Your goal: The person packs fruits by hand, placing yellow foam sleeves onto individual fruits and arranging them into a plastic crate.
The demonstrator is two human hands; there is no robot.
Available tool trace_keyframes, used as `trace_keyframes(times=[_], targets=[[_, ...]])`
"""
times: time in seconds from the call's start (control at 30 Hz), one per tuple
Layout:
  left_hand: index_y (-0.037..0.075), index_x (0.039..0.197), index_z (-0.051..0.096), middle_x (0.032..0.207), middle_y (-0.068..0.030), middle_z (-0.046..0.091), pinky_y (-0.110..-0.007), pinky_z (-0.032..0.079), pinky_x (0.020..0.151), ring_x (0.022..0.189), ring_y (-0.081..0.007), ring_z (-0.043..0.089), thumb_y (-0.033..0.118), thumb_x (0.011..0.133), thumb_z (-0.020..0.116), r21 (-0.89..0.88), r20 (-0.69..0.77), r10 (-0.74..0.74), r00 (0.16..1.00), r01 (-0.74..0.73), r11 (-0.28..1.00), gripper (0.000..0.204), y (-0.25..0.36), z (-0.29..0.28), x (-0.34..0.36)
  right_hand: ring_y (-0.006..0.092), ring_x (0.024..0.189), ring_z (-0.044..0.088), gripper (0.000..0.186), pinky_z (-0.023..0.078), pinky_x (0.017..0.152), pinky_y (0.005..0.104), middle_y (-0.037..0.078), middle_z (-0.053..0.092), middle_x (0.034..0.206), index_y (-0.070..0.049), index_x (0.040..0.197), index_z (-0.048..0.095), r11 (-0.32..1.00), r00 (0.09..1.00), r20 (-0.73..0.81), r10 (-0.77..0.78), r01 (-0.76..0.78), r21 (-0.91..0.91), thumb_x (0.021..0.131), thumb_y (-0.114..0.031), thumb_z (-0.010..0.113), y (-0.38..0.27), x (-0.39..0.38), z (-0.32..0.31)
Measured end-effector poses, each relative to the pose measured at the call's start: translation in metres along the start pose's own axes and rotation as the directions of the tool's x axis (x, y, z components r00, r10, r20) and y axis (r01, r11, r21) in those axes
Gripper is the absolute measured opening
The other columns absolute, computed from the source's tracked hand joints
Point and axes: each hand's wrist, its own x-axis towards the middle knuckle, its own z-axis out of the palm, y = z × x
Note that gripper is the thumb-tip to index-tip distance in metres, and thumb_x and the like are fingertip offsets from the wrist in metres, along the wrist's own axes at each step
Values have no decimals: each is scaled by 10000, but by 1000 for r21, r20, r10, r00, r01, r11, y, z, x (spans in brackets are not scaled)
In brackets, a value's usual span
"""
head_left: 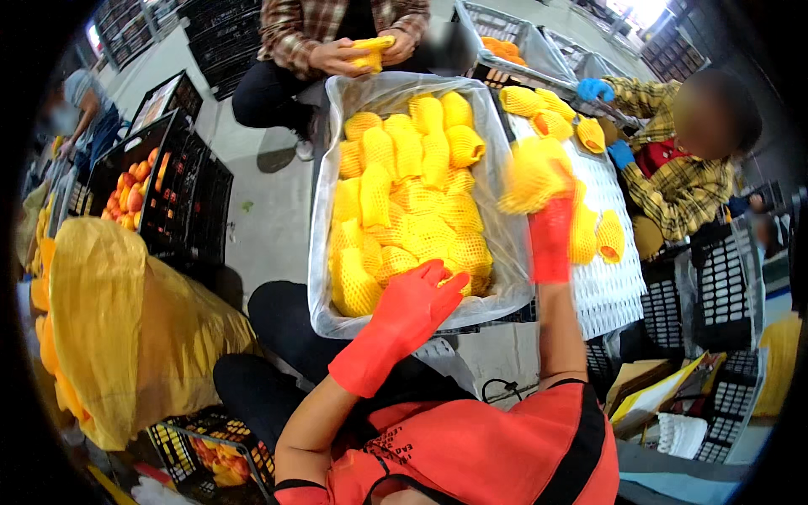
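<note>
In front of me stands a crate (319,282) lined with clear plastic, packed with fruits in yellow foam nets (391,181). My left hand (402,318), in a red rubber glove, reaches over its near edge. Its fingers are apart and lie over the nearest netted fruits. To the right of the crate, my right hand (552,240), gloved alike, grips a netted fruit (532,175), smeared by motion; more than one may be there. Beneath that hand is a white padded surface (610,286), with netted fruits (610,236) lying beside the wrist and others at its far end.
Across the crate a person in a plaid shirt holds a yellow foam net (370,55). At right, another person in blue gloves (621,154) sits by the padded surface. Black crates of orange-red fruit (135,189) and a yellow sheet (126,337) are at left. Empty-looking crates (724,286) stand right.
</note>
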Motion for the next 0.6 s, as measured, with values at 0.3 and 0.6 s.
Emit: trace_keyframes(times=[0.3,0.6], targets=[[-15,1128,660,1012,-72,692,-233,495,798,935,-112,643,22,945,570,-710,-444,-679,584,232,665,207,-46,-46,-42,232,987,590,432,506,812,376,106,594,1142,-87,1229,519,488,800,-560,216,-585,-648,833,-168,671,-36,89,-226],[-8,1266,542,1051,-118,662,-288,503,891,982,-164,630,104,1003,477,-800,-470,-759,450,147,582,293,-64,-43,-64,299,1261,501,446,387,1066,398,91,572,1323,-91,1320,554,566,408,890,202,693,-446,879,-67,611,19,-31,114]])
